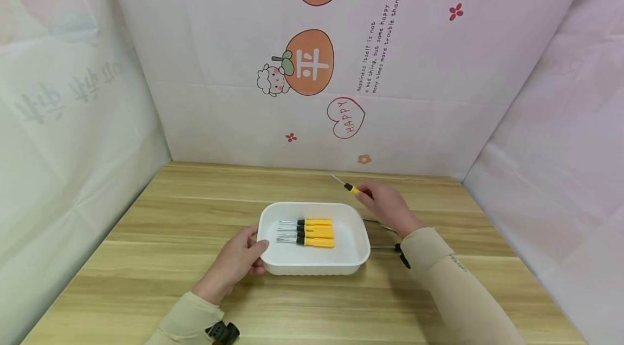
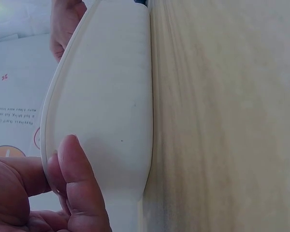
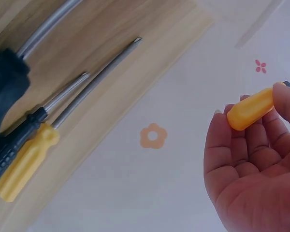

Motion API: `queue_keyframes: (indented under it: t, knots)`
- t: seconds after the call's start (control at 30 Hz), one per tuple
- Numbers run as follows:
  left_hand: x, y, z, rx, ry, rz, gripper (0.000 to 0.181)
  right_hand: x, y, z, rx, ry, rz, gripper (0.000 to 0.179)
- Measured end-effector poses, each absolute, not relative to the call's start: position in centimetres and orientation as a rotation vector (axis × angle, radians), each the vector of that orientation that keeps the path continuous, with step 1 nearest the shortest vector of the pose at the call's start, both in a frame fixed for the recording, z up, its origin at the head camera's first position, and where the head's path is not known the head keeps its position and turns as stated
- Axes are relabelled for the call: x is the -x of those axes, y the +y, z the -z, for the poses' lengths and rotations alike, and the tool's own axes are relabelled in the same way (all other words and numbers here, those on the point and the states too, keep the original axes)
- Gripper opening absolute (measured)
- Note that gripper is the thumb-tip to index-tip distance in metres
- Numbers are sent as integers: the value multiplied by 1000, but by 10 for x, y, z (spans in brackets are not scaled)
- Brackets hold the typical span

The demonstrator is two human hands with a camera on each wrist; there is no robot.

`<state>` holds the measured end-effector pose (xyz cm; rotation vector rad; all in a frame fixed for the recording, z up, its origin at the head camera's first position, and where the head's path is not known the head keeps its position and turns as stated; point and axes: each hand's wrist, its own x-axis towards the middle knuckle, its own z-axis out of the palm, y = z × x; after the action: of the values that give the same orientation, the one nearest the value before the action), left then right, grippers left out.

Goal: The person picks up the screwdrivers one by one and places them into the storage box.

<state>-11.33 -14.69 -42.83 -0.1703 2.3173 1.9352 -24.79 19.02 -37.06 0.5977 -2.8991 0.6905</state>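
My left hand (image 1: 239,254) grips the left rim of a white plastic tray (image 1: 363,236), thumb over the edge and fingers outside. Inside the tray several small screwdrivers (image 1: 317,234) with yellow handles and black collars lie side by side, blades to the left. Above the tray's back right corner, my right hand (image 1: 385,205) pinches another yellow-handled screwdriver (image 1: 353,189), its thin blade pointing up and left. In the right wrist view the yellow handle (image 3: 251,110) sits between thumb and fingers. The left wrist view shows the tray's side wall (image 2: 101,96) standing on the table.
Right of the tray, partly behind my right forearm, lie larger screwdrivers: one with a yellow handle (image 3: 26,164), one with a dark ridged handle (image 3: 17,142) and one with a thick dark handle (image 3: 7,84). White printed cloth (image 1: 219,117) walls in the wooden table (image 1: 195,199).
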Motion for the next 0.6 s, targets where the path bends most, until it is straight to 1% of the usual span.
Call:
queue_keyframes:
  t: [0.6]
  knots:
    - [114, -147, 428, 169, 2315, -1936, 56, 232, 170, 360, -608, -2871, -852, 22]
